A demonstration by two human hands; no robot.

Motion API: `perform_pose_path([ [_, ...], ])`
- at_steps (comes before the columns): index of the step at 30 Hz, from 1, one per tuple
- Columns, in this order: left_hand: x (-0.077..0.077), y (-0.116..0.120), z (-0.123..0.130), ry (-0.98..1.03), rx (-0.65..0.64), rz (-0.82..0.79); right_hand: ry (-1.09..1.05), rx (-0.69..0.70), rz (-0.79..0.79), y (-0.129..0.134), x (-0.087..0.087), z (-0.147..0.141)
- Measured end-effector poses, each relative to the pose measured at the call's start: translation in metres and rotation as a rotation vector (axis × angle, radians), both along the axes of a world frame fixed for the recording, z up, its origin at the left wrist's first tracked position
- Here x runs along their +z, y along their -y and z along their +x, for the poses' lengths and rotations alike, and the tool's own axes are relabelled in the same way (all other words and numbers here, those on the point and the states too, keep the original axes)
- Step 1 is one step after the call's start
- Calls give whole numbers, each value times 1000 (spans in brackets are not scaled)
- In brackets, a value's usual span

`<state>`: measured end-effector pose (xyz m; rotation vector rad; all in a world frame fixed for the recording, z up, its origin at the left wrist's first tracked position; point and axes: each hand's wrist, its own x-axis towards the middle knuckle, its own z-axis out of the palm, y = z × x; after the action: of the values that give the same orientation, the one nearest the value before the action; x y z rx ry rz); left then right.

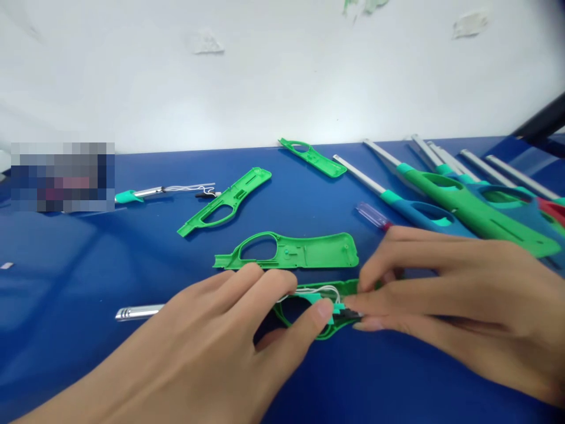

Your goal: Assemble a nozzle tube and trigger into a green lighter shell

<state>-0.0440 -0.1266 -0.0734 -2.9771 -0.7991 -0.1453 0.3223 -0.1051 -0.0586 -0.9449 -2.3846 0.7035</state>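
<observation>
Between my hands lies a green lighter handle half (325,337), with a teal trigger (314,302), white wires (330,288) and a small black part (346,314) in it. A silver lighter tube (139,312) sticks out to the left from under my left hand (220,335), which is closed over the handle, its thumb on the trigger. My right hand (450,294) pinches around the black part at the handle's right end; its fingertips partly hide what they grip. Just behind lies a loose green handle half (329,250), inner side up.
Two more green handle halves (232,200) (311,156) lie farther back. At left rests a tube with a teal trigger (128,196) and wires. Several assembled long lighters (477,206) fill the right side, near a translucent purple piece (373,215). A white wall (282,76) borders the blue table (79,282).
</observation>
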Motion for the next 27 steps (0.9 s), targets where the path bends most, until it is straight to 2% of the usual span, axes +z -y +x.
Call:
perform_pose_path([
  [5,6,-9,16,141,-2,-49,-42,-37,86,9,-14,2],
  [7,9,-17,22,211,-8,-123,-83,-73,75,7,-15,-1],
  [9,11,-27,26,277,-3,-201,-123,-105,-29,1,-11,-6],
  [13,8,-41,34,405,33,-281,-225,-230,-456,-6,-7,-13],
  [15,7,-45,36,477,23,-343,-246,-332,-516,-4,-12,-9],
  [18,10,-50,41,534,62,-417,-114,-306,-483,2,-26,7],
  [21,20,-58,48,497,116,-518,-48,-265,-441,4,-34,22],
  [24,28,-64,54,463,138,-580,-22,-223,-433,-3,-29,22],
  [27,27,-66,55,425,88,-517,-8,-174,-461,-17,-13,9],
])
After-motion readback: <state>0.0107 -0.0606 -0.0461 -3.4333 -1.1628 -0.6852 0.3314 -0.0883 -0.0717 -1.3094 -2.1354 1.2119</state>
